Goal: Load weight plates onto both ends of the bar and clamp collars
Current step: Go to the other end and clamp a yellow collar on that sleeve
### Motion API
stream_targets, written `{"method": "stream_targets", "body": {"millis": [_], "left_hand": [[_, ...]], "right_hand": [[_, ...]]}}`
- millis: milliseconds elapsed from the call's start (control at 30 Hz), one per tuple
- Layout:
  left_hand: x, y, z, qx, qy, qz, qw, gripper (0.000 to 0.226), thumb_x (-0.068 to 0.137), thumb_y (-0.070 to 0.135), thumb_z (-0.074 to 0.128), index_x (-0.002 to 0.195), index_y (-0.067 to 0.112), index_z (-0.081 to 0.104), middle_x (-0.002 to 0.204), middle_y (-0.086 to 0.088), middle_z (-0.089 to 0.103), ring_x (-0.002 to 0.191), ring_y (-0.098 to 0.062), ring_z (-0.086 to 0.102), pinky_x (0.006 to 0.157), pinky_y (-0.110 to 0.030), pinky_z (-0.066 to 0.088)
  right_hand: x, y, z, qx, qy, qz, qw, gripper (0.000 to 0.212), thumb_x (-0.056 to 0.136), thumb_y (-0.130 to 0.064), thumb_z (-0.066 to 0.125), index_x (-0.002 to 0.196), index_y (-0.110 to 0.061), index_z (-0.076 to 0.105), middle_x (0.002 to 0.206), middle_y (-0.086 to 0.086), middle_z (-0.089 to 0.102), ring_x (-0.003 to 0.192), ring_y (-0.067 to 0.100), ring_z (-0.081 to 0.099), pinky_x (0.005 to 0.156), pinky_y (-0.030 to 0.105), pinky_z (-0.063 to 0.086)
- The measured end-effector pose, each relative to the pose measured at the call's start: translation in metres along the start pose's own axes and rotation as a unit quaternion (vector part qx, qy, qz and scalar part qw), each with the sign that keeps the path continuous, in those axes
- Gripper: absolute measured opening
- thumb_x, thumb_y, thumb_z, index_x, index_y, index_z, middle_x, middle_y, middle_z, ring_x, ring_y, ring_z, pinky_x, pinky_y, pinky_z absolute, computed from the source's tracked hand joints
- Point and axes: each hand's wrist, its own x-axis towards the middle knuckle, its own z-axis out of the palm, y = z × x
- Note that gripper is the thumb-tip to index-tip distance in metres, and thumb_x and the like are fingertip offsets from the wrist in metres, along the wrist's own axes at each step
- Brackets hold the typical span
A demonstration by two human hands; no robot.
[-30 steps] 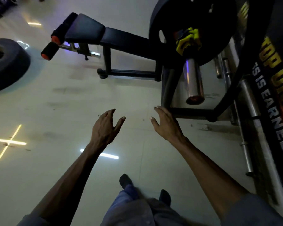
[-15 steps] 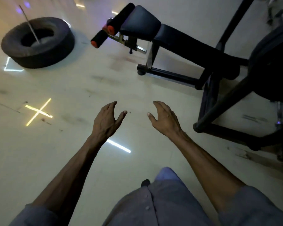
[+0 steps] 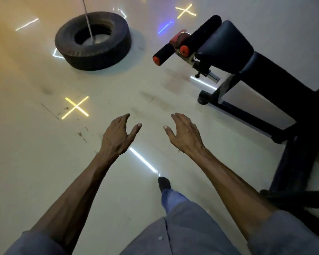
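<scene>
My left hand (image 3: 118, 134) and my right hand (image 3: 184, 134) are stretched out in front of me above the pale floor, palms facing each other, fingers relaxed and holding nothing. No bar, weight plate or collar is in view now. A black bench (image 3: 228, 45) with orange-capped foam rollers (image 3: 164, 54) stands at the upper right, well beyond my right hand.
A black tyre (image 3: 116, 45) lies on the floor at the upper left with a thin metal rod (image 3: 87, 21) standing in its hole. The bench's black frame (image 3: 293, 162) runs down the right side. Light reflections mark the glossy floor (image 3: 35, 153). My foot (image 3: 163, 184) steps forward.
The view has swung left, away from the loaded bar end with its yellow collar, which has left the frame. The tyre and bench have shifted right and nearer. Both hands stay open and apart.
</scene>
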Motion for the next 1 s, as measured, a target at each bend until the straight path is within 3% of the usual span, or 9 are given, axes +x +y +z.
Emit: {"method": "stream_targets", "body": {"millis": [467, 567, 667, 833, 1000], "left_hand": [[0.335, -0.080, -0.078, 0.031, 0.054, -0.036, 0.997, 0.075, 0.102, 0.067, 0.040, 0.156, 0.014, 0.043, 0.157, -0.008, 0.051, 0.145, -0.028, 0.047, 0.114, -0.046, 0.042], [0.435, -0.103, -0.098, 0.045, 0.063, -0.015, 0.997, 0.077, 0.102, 0.068, 0.040, 0.156, 0.013, 0.043, 0.157, -0.010, 0.051, 0.144, -0.031, 0.049, 0.115, -0.048, 0.043], [0.602, -0.124, -0.138, 0.060, 0.043, -0.022, 0.997, 0.078, 0.101, 0.070, 0.039, 0.155, 0.013, 0.044, 0.155, -0.011, 0.053, 0.142, -0.031, 0.051, 0.114, -0.048, 0.043], [0.642, -0.123, -0.143, 0.068, 0.037, 0.032, 0.996, 0.075, 0.101, 0.070, 0.042, 0.155, 0.017, 0.043, 0.153, -0.009, 0.056, 0.138, -0.030, 0.054, 0.109, -0.049, 0.048], [0.805, -0.116, -0.174, 0.074, 0.014, 0.070, 0.995, 0.075, 0.101, 0.069, 0.042, 0.154, 0.016, 0.044, 0.153, -0.012, 0.055, 0.139, -0.030, 0.052, 0.109, -0.047, 0.047]], "right_hand": [[0.378, -0.076, -0.001, -0.028, -0.002, -0.056, 0.998, 0.058, 0.105, -0.044, 0.048, 0.154, -0.013, 0.041, 0.164, 0.008, 0.035, 0.153, 0.024, 0.028, 0.118, 0.047, 0.034], [0.473, -0.090, 0.000, -0.033, 0.023, -0.057, 0.998, 0.059, 0.104, -0.045, 0.049, 0.153, -0.013, 0.042, 0.164, 0.009, 0.035, 0.153, 0.026, 0.029, 0.117, 0.049, 0.037], [0.623, -0.122, -0.010, -0.027, 0.019, -0.018, 0.999, 0.059, 0.104, -0.045, 0.050, 0.151, -0.011, 0.044, 0.162, 0.010, 0.037, 0.151, 0.027, 0.033, 0.115, 0.049, 0.039], [0.654, -0.115, -0.015, -0.030, 0.050, -0.012, 0.998, 0.059, 0.104, -0.044, 0.051, 0.151, -0.010, 0.044, 0.162, 0.011, 0.038, 0.150, 0.028, 0.035, 0.113, 0.049, 0.041], [0.805, -0.108, -0.029, -0.005, 0.057, 0.000, 0.998, 0.061, 0.104, -0.044, 0.050, 0.154, -0.010, 0.041, 0.163, 0.012, 0.037, 0.151, 0.029, 0.033, 0.117, 0.052, 0.038]]}}
